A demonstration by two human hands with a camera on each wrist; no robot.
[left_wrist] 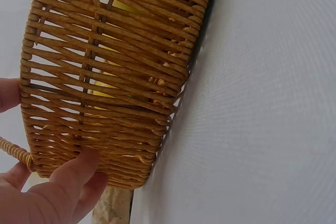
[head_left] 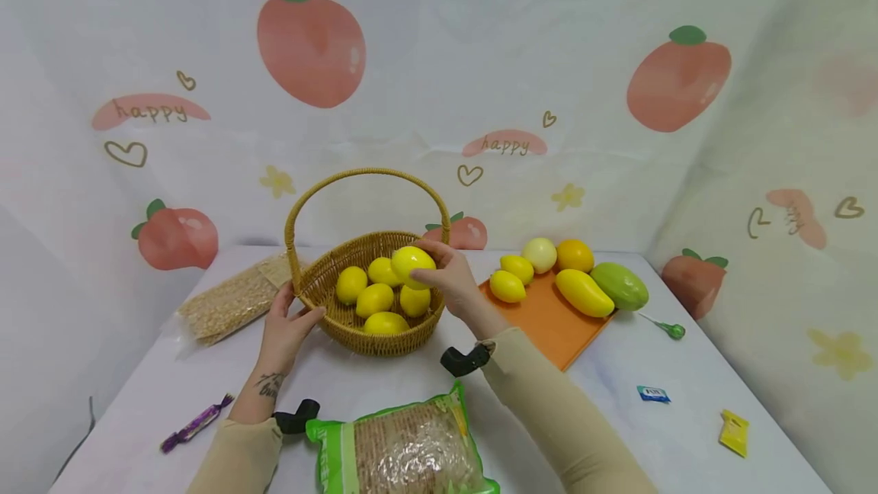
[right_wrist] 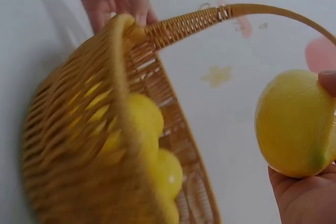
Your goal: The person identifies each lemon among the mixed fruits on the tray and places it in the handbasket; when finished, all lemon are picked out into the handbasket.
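Note:
A wicker basket (head_left: 366, 342) with an arched handle stands at the centre, with several yellow lemons (head_left: 374, 300) inside. My left hand (head_left: 288, 328) grips the basket's left side by the foot of the handle; in the left wrist view its fingers (left_wrist: 76, 174) lie along the woven wall (left_wrist: 121, 72). Above the basket's right part, my right hand (head_left: 458, 280) holds another lemon (head_left: 409, 259) between thumb and fingers. The right wrist view shows this lemon (right_wrist: 294, 124) raised beside the handle, apart from the lemons in the basket (right_wrist: 144, 119).
An orange tray (head_left: 549, 326) on the right bears two lemons, round fruits, a mango (head_left: 583, 293) and a green fruit (head_left: 620, 286). A bag of grain (head_left: 233, 299) lies behind the left hand, a green-edged packet (head_left: 411, 452) in front. Wrapped sweets (head_left: 197, 424) lie about.

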